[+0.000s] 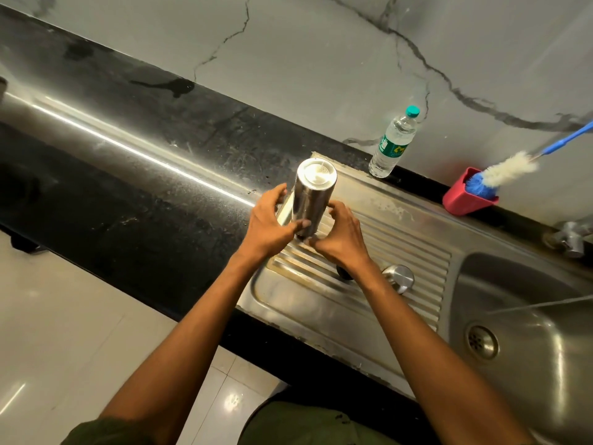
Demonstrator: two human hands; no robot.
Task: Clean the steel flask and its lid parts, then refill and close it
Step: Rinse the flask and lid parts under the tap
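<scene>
The steel flask point(313, 197) stands on the ribbed drainboard point(401, 239) with a flat round end facing up. My left hand point(272, 220) grips its lower part from the left, thumb across the front. My right hand point(340, 236) holds the flask's lower end from the right, fingertips at its base. A steel cap point(399, 277) lies on the drainboard to the right of my right wrist. A small black part point(345, 273) peeks out from behind that wrist.
A plastic water bottle point(393, 144) with a teal cap stands at the wall. A red holder point(467, 197) carries a blue-handled bottle brush point(510, 170). The sink basin point(526, 316) and tap point(569, 237) are at right; black counter point(128, 175) stretches left.
</scene>
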